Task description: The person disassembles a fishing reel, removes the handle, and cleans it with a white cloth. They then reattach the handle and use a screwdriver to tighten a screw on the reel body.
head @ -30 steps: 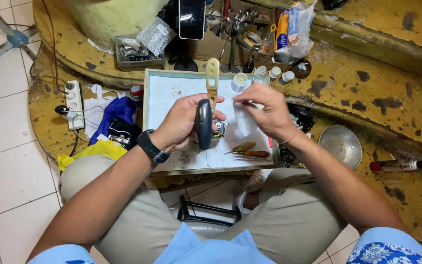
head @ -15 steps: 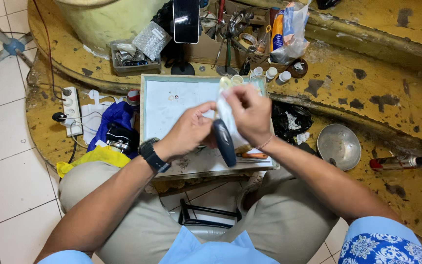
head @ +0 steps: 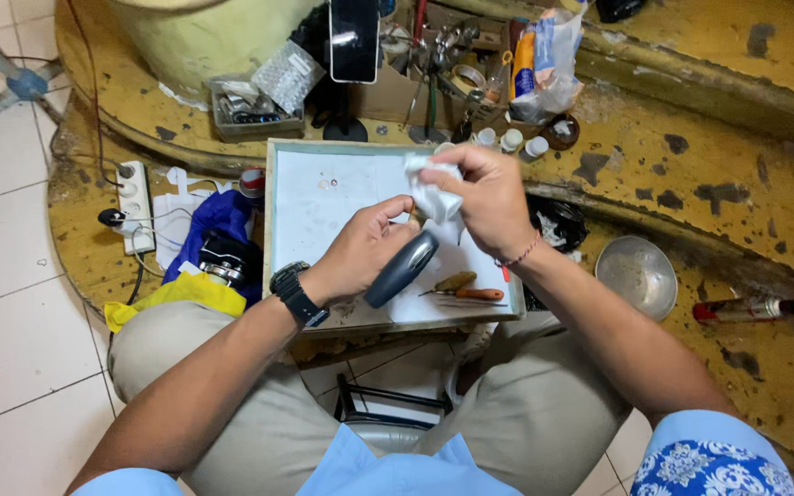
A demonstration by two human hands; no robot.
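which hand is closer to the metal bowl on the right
Right. The right hand, holding a white cloth, is nearer the metal bowl; the left hand lies further off, gripping the dark handle.

White-lined tray [head: 298, 220] sits on the lap; two small tools [head: 467, 287], one yellow-handled and one red-handled, lie near its front edge. Past the tray's far edge: dark phone on a stand [head: 354, 39], clear box of small parts [head: 248, 108], cluster of small white bottles [head: 510, 140]. Left of the tray: white power strip [head: 133, 195], blue cloth [head: 216, 217], yellow cloth [head: 176, 290]. Right of it: metal bowl [head: 637, 276], then a red-tipped bottle [head: 748, 310] lying flat on the worn yellow ledge [head: 737, 138].
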